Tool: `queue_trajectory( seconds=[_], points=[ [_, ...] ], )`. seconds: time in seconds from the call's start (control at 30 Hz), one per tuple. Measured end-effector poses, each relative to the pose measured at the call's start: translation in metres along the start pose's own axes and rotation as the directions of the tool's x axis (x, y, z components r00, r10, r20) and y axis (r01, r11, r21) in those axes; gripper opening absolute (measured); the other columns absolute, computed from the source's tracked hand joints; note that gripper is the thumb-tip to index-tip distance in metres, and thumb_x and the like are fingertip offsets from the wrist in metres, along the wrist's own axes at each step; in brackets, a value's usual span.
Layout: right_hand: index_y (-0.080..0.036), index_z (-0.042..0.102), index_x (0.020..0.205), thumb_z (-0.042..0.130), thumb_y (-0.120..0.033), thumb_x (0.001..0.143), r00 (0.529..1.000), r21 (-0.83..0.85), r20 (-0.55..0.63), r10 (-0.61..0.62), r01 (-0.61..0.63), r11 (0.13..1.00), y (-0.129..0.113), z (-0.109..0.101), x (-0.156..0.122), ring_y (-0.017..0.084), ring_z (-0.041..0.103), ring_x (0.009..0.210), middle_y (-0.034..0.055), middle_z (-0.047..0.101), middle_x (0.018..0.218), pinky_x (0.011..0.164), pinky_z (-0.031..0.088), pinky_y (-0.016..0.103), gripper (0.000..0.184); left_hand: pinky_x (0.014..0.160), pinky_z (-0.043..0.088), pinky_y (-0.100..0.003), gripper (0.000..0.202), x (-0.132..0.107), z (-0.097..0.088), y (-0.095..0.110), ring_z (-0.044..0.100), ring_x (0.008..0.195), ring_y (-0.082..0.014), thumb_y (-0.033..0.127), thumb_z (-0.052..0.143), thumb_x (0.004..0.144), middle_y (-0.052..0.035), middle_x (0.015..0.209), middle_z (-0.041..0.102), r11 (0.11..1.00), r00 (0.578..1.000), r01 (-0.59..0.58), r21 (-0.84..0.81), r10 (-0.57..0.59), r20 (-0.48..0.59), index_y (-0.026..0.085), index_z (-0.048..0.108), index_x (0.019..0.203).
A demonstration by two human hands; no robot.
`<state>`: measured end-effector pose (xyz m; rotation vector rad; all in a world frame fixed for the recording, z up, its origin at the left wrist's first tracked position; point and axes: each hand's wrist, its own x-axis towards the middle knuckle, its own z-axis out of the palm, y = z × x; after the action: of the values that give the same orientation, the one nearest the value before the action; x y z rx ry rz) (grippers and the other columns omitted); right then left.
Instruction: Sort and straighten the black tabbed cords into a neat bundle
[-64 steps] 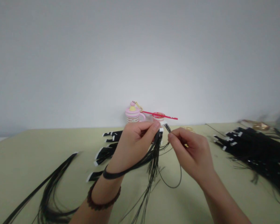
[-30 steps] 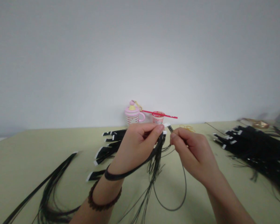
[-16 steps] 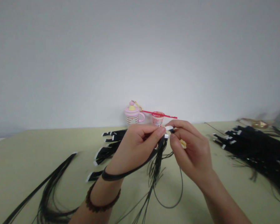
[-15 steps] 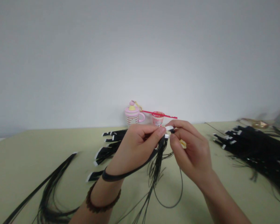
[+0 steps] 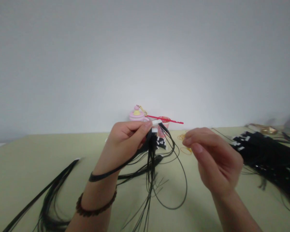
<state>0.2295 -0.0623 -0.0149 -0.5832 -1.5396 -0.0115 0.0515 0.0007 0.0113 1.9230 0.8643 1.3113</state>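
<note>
My left hand (image 5: 124, 141) pinches a white connector (image 5: 156, 122) at the end of a black wire harness. A second white connector (image 5: 154, 130) hangs just below it. From both, black wires (image 5: 150, 161) run down towards the table, and one loops out to the right. A black strand also lies across my left wrist. My right hand (image 5: 215, 161) is apart from the harness, to its right. Its fingers are loosely curved, with the thumb a little away from the fingertips and nothing visible between them.
Black cables with white ends (image 5: 263, 151) are piled at the right. Another cable bundle (image 5: 60, 187) curves at the left. Behind my hands stand a pink cup (image 5: 136, 115) and a small pink tub (image 5: 166, 124) with a red stick. Yellow rubber bands (image 5: 185, 150) lie near my right hand.
My right hand has let go of the harness end and drawn away to the right. My left hand has shifted left with the harness, and black wires now curve freely from the upper connector.
</note>
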Motion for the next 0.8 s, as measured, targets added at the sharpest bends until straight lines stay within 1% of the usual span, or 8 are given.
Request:
queue_trajectory(
  seconds=[0.07,0.17,0.23,0.3,0.4,0.53,0.67,0.8],
  points=[
    [-0.021,0.064,0.086,0.047,-0.012,0.086,0.994,0.237,0.072,0.084,-0.098,0.967,-0.002,0.002,-0.002,0.016,0.056,0.072,0.0032,0.061,0.073,0.066,0.044,0.032,0.020,0.039,0.021,-0.020,0.041,-0.001,-0.003,-0.001,0.031,0.045,-0.0064,0.042,0.051,0.084,0.0037,0.047,0.037,1.000,1.000,0.014,-0.009,-0.014,-0.013,0.016,0.049,0.054],
    [-0.019,0.059,0.077,0.043,-0.017,0.087,0.950,0.522,0.234,0.208,-0.303,0.797,-0.004,0.007,0.000,0.014,0.050,0.062,0.0015,0.053,0.062,0.057,0.040,0.029,0.019,0.039,0.022,-0.020,0.040,-0.004,-0.005,-0.001,0.031,0.045,-0.0068,0.042,0.052,0.084,0.0034,0.048,0.036,1.000,1.000,0.006,-0.010,-0.006,-0.004,0.016,0.049,0.054],
    [-0.020,0.052,0.069,0.042,-0.020,0.085,0.923,0.632,0.294,0.247,-0.382,0.674,-0.006,0.010,0.004,0.014,0.046,0.058,0.0002,0.047,0.058,0.054,0.036,0.028,0.019,0.039,0.022,-0.020,0.039,-0.006,-0.005,0.001,0.031,0.046,-0.0071,0.042,0.052,0.084,0.0032,0.049,0.035,1.000,1.000,0.005,-0.003,-0.005,0.006,0.016,0.049,0.054],
    [-0.020,0.046,0.064,0.040,-0.023,0.083,0.906,0.683,0.335,0.258,-0.422,0.596,-0.007,0.011,0.007,0.013,0.042,0.055,-0.0006,0.042,0.056,0.052,0.034,0.027,0.020,0.040,0.022,-0.021,0.038,-0.007,-0.006,0.003,0.030,0.047,-0.0076,0.041,0.052,0.084,0.0029,0.050,0.034,1.000,1.000,0.007,0.002,-0.007,0.016,0.016,0.049,0.055],
    [-0.020,0.042,0.062,0.038,-0.023,0.081,0.898,0.697,0.358,0.257,-0.440,0.566,-0.007,0.011,0.010,0.013,0.038,0.053,-0.0011,0.038,0.055,0.051,0.032,0.027,0.020,0.039,0.023,-0.022,0.038,-0.008,-0.008,0.008,0.030,0.047,-0.0083,0.041,0.051,0.084,0.0021,0.050,0.034,1.000,0.999,0.007,-0.003,-0.007,0.040,0.017,0.047,0.054],
    [-0.020,0.042,0.062,0.038,-0.023,0.081,0.896,0.703,0.375,0.240,-0.443,0.557,-0.007,0.009,0.009,0.013,0.040,0.055,-0.0003,0.039,0.057,0.052,0.032,0.027,0.020,0.039,0.023,-0.022,0.041,-0.009,-0.010,0.012,0.030,0.046,-0.0084,0.042,0.052,0.083,0.0016,0.049,0.033,1.000,0.999,-0.009,-0.006,0.009,0.050,0.017,0.044,0.052],
    [-0.019,0.043,0.063,0.039,-0.022,0.081,0.889,0.709,0.394,0.234,-0.456,0.538,-0.007,0.009,0.008,0.013,0.040,0.056,0.0000,0.040,0.057,0.053,0.031,0.027,0.019,0.040,0.025,-0.023,0.039,-0.010,-0.011,0.013,0.034,0.047,-0.0092,0.041,0.051,0.084,0.0005,0.051,0.036,1.000,0.998,-0.021,0.022,0.020,0.055,0.017,0.050,0.054],
    [-0.019,0.043,0.064,0.039,-0.022,0.082,0.888,0.703,0.401,0.224,-0.455,0.546,-0.007,0.009,0.008,0.013,0.040,0.056,0.0003,0.040,0.058,0.053,0.031,0.027,0.019,0.040,0.026,-0.022,0.039,-0.011,-0.012,0.014,0.034,0.047,-0.0090,0.041,0.051,0.084,0.0004,0.051,0.037,0.999,0.998,-0.032,0.028,0.030,0.061,0.016,0.053,0.055]
  ],
)
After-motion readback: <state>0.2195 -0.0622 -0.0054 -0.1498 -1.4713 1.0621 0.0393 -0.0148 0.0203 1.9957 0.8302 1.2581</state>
